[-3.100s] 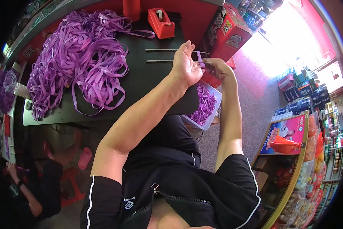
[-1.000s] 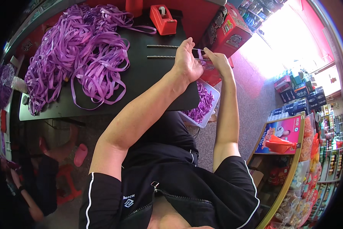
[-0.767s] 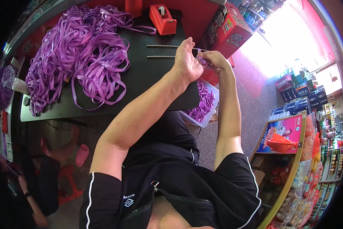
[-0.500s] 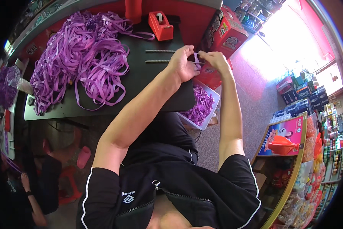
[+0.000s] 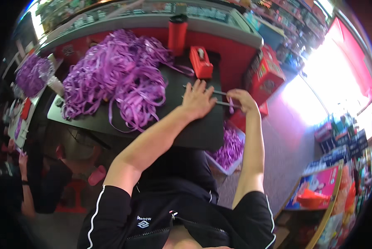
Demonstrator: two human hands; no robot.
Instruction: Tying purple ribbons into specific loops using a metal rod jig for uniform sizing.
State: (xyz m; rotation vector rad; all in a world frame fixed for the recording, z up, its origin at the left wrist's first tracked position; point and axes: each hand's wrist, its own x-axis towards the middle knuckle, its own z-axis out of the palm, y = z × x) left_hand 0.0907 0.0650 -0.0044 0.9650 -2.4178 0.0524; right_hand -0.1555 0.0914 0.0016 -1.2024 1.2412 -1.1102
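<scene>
My left hand (image 5: 199, 99) lies on the black tabletop (image 5: 200, 135) with its fingers spread, across two thin metal rods (image 5: 223, 103) that lie side by side. The rods stick out past the table's right edge. At their right end my right hand (image 5: 244, 101) is closed in a pinch on a short purple ribbon (image 5: 231, 108), which hangs by the rods. The fingertips partly hide how the ribbon passes around them. A large tangled heap of purple ribbon (image 5: 115, 70) covers the left part of the table.
A red tape dispenser (image 5: 201, 64) and a red tumbler (image 5: 177, 37) stand at the table's back. Below its right edge is a pale tub (image 5: 224, 169) of purple ribbon pieces (image 5: 230, 147). Red boxes (image 5: 266, 74) are stacked beyond. Another person's arm (image 5: 26, 182) shows at left.
My left hand has gone from working beside the right one to lying flat over the rods. The right hand stays at the rods' end. The whole view has shifted, showing more beyond the table.
</scene>
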